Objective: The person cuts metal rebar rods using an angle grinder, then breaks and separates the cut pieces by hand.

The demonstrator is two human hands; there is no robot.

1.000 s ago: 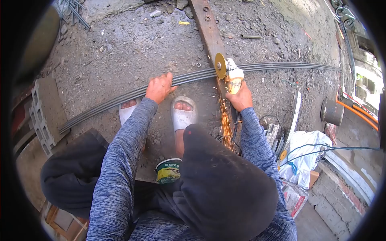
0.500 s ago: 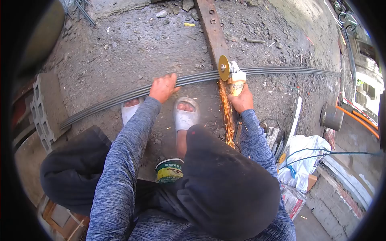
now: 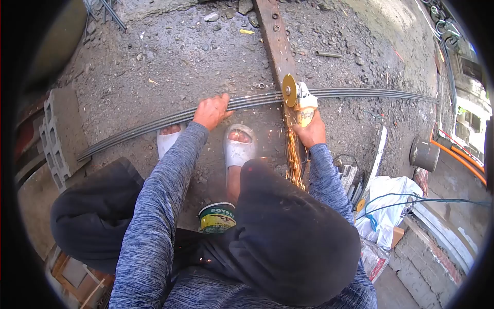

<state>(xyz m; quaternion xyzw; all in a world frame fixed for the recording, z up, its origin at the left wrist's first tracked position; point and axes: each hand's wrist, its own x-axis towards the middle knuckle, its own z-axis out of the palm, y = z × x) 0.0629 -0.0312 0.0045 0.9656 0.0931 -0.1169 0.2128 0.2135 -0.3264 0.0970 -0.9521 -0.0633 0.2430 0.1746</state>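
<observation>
The left hand (image 3: 212, 112) has its fingers clamped on a bundle of metal rods (image 3: 149, 126), which runs from beside a concrete block (image 3: 55, 141) across a brown plank (image 3: 276, 46) and on to the right over the rough ground (image 3: 180, 62). The right hand (image 3: 312, 131) has its fingers wrapped around the body of a grinder (image 3: 307, 105). The grinder's yellow disc (image 3: 290, 90) stands upright at the rods, over the plank, and orange sparks (image 3: 294, 164) stream down from there toward the person's knee. A paint bucket (image 3: 216, 218) stands between the legs, behind a white sandal (image 3: 240, 152).
</observation>
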